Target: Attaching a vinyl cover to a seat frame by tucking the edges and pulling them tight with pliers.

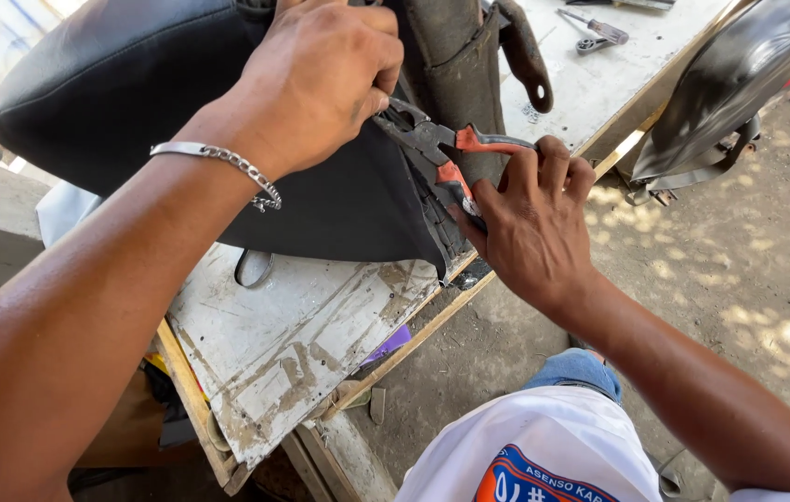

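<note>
Left hand (pixel 321 79): upper centre of the frame, fingers curled, palm down (chain bracelet at the wrist).
Right hand (pixel 530 223): centre-right, fingers closed.

The person is wearing a silver chain bracelet (pixel 228 165) on the left wrist — flat plate on top, links hanging below. Both forearms are showing bare, no sleeves reaching them. A white shirt (pixel 544 446) is covering the torse — it is carrying a blue and orange printed patch at the front. Blue jeans (pixel 576 370) are showing at the knee.
</note>
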